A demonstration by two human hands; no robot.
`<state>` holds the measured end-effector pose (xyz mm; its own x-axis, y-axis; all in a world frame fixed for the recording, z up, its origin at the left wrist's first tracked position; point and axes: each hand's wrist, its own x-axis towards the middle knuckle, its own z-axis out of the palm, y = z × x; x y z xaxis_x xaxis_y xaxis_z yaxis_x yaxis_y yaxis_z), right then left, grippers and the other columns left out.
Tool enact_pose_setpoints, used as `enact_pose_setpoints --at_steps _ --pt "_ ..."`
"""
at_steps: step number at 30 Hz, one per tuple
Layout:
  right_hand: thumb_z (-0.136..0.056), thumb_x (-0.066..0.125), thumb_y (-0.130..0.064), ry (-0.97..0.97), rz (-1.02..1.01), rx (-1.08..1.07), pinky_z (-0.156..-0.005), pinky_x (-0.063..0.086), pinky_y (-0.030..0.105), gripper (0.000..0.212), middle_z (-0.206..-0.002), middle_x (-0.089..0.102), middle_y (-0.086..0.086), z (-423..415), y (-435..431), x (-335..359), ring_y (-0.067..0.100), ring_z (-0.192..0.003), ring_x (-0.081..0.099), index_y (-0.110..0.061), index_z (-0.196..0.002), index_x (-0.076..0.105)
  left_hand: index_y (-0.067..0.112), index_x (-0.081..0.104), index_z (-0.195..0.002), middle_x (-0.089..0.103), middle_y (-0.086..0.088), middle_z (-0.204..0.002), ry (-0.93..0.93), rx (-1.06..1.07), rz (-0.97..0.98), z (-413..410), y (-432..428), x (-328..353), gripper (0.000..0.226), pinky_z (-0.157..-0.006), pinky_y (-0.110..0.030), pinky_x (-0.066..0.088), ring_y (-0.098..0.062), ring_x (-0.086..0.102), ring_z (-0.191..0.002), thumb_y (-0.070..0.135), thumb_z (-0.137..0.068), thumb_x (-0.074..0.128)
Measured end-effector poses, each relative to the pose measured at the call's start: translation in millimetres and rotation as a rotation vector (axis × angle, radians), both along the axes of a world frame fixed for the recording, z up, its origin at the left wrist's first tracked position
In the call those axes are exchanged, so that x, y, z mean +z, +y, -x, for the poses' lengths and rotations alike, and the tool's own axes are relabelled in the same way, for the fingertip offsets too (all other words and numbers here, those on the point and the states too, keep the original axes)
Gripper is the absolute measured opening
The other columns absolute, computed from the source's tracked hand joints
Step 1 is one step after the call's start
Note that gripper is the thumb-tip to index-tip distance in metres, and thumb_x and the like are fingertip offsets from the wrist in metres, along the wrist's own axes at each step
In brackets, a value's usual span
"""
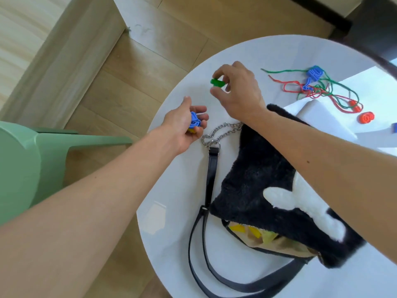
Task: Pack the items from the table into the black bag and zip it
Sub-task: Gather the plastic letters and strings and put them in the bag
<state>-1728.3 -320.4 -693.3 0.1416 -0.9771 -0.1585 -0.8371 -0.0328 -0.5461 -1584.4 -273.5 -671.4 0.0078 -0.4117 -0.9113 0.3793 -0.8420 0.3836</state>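
Observation:
The furry black bag [253,175] with white patches lies on the round white table [178,211], its zip mouth open toward me with yellow pieces [253,232] inside. My right hand [238,91] pinches a green plastic piece [217,82] just above the table's far left part. My left hand [184,125] is cupped around a blue piece [194,121] with something yellow under it. At the far right lie blue pieces [312,77] tangled in red and green strings [322,91], plus red pieces [365,117].
The bag's chain [221,131] and black straps [206,244] trail over the table's left and near side. A green chair [32,168] stands left of the table on the wood floor. A dark piece of furniture [373,22] is beyond the table's far right edge.

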Motion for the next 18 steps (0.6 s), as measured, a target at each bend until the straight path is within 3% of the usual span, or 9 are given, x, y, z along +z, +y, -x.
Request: enact_pose_setpoints --at_steps 3,5,9,12,14,18 --pt "-0.078 0.073 -0.027 -0.269 0.017 0.081 -0.072 0.049 0.026 0.03 -0.089 0.066 -0.002 1 43 50 0.013 -0.077 0.059 -0.015 -0.104 0.064 0.007 0.065 -0.09 0.067 -0.008 -0.072 0.026 -0.026 0.047 8 13 17 0.054 -0.038 -0.018 0.036 -0.017 0.056 -0.052 0.049 -0.104 0.035" --pt "-0.074 0.075 -0.022 -0.284 0.003 0.163 -0.072 0.047 0.027 0.024 -0.085 0.065 -0.003 11 75 75 0.013 -0.078 0.058 -0.012 -0.093 0.066 0.008 0.067 -0.095 0.069 -0.006 -0.074 0.081 -0.092 0.109 18 28 33 0.056 -0.041 -0.02 0.035 -0.016 0.057 -0.054 0.052 -0.103 0.034" --pt "-0.077 0.08 -0.03 -0.211 -0.013 0.246 -0.086 0.045 0.033 0.023 -0.102 0.061 0.001 45 117 105 0.016 -0.093 0.056 -0.014 -0.092 0.074 0.016 0.063 -0.081 0.057 -0.001 -0.067 0.105 -0.214 0.195 41 76 60 0.039 -0.043 -0.021 0.026 -0.011 0.042 -0.05 0.042 -0.103 0.045" --pt "-0.079 0.08 -0.037 -0.259 -0.008 0.222 -0.088 0.045 0.026 0.037 -0.111 0.054 0.005 78 150 114 0.017 -0.097 0.055 -0.014 -0.106 0.071 0.012 0.057 -0.08 0.054 0.0 -0.06 0.153 -0.162 0.133 58 124 72 0.032 -0.038 -0.018 0.025 -0.011 0.046 -0.051 0.036 -0.101 0.052" --pt "-0.076 0.077 -0.045 -0.168 -0.014 0.236 -0.089 0.046 0.032 0.047 -0.112 0.051 0.004 98 174 111 0.019 -0.097 0.052 -0.014 -0.109 0.064 0.012 0.055 -0.074 0.055 -0.001 -0.061 0.172 -0.121 0.044 67 157 73 0.034 -0.037 -0.017 0.026 -0.012 0.048 -0.051 0.034 -0.1 0.054" --pt "-0.069 0.07 -0.058 0.287 -0.003 0.404 -0.092 0.039 0.041 0.059 -0.113 0.047 0.003 129 222 99 0.025 -0.1 0.047 -0.019 -0.11 0.056 0.013 0.056 -0.076 0.057 -0.004 -0.064 0.129 -0.129 -0.181 92 223 65 0.03 -0.038 -0.016 0.034 -0.012 0.053 -0.052 0.031 -0.1 0.054"
